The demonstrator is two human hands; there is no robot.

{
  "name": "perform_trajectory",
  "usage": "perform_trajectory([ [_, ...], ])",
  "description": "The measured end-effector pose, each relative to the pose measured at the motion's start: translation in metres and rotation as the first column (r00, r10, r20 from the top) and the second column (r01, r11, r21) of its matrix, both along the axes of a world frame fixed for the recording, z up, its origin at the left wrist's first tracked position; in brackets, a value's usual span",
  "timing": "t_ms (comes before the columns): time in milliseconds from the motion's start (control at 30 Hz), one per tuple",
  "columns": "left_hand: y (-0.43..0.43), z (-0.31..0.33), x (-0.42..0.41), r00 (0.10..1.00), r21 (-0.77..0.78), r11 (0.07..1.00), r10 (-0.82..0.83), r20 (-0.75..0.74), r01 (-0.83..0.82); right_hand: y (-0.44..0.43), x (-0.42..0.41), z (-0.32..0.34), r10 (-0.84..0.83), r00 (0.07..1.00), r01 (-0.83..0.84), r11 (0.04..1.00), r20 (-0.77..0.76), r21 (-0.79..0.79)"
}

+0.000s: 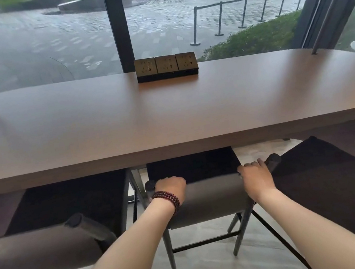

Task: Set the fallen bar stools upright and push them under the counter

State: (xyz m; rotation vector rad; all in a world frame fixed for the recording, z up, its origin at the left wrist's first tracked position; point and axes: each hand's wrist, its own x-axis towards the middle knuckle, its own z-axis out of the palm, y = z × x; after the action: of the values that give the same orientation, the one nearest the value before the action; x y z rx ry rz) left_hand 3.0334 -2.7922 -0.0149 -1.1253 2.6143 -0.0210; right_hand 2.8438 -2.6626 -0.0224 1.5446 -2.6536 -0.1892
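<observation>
Middle stool [205, 197] standing upright, seat partly under the counter [169, 117]. Left hand [172, 189] and right hand [256, 176] each curling a closed grip over the backrest's top corners. Neighbouring stools [49, 243] flanking both sides.

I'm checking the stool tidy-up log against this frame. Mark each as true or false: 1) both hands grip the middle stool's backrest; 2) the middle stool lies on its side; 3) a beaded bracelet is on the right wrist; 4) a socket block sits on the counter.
1) True: the left hand and right hand hold the middle stool's backrest.
2) False: it stands upright, seat partly under the counter.
3) False: the bracelet is on the left wrist.
4) True: the socket block sits at the far edge.
</observation>
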Motion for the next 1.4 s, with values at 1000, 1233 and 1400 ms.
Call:
perform_trajectory([
  [1000,0.034,0.002,0.054,0.995,-0.131,0.988,0.090,0.035,-0.085,0.038,0.038,-0.003,0.108,0.991,-0.100,0.990,0.077,-0.101],
  [1233,0.037,0.004,0.055,0.994,-0.090,0.990,0.107,0.022,-0.105,0.037,0.039,-0.004,0.109,0.992,-0.104,0.992,0.070,-0.066],
  [1400,0.045,0.008,0.060,0.994,-0.023,0.996,0.085,-0.069,-0.086,0.043,0.039,-0.001,0.118,0.990,-0.112,0.991,0.076,-0.075],
])
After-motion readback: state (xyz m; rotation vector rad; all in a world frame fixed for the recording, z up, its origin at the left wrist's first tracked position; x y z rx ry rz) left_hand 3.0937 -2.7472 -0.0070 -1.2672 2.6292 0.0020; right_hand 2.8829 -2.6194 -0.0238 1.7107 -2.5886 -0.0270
